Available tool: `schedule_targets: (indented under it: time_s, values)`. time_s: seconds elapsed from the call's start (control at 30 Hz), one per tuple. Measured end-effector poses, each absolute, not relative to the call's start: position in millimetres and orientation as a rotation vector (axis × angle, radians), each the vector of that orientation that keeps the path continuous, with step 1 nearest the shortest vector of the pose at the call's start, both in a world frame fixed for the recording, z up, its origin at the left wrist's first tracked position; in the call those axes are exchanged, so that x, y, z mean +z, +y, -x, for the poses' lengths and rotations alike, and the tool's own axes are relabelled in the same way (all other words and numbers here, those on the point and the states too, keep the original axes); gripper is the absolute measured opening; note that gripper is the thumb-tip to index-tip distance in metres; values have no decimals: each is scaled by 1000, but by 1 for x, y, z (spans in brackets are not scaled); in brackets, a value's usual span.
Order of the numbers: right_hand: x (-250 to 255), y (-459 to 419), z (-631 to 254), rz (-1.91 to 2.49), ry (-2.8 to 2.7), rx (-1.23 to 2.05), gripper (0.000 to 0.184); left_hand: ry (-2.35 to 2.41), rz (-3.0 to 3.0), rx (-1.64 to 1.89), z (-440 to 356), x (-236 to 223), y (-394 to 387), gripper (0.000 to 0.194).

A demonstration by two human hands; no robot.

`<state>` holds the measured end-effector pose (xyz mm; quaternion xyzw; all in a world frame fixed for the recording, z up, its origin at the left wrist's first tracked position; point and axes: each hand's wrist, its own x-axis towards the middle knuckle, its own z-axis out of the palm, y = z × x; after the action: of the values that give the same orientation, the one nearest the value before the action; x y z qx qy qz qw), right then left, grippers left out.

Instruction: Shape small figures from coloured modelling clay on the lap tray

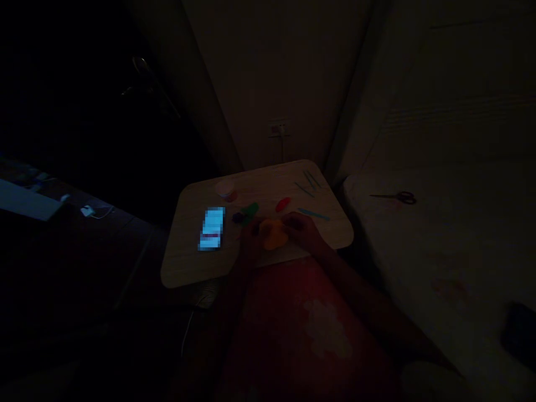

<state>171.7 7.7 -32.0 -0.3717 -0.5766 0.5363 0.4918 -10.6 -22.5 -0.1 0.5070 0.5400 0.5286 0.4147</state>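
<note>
A flat, rounded piece of orange modelling clay (274, 234) lies at the near edge of a small light table (184, 262). My left hand (251, 241) grips its left side, and my right hand (302, 228) has curled fingers at its upper right edge. Dim light hides most of the fingertips. Just beyond my left hand sit a green piece (250, 210) and a dark lump (238, 218). A red oval piece (283, 204) lies past the orange clay. To the right is a blue stick-like tool (314, 214).
A lit phone (211, 229) lies on the table's left side, with a pale tub (225, 188) behind it. Several thin sticks (307, 184) are at the back right. Scissors (396, 197) rest on the pale surface at right. A plugged socket (279, 128) is on the wall.
</note>
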Motion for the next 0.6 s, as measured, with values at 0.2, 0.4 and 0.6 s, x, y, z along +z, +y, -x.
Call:
schedule_targets:
  time_s: [0.2, 0.4, 0.6]
  values:
    - [-22, 4, -173, 922, -1438, 1373, 35, 1290, -1384, 1350, 8, -2, -23, 20]
    - [-21, 4, -173, 958, -1436, 1341, 38, 1308, -1419, 1345, 9, -7, -22, 17]
    - [-23, 4, -173, 961, -1503, 1302, 36, 1319, -1568, 1335, 10, -7, -23, 12]
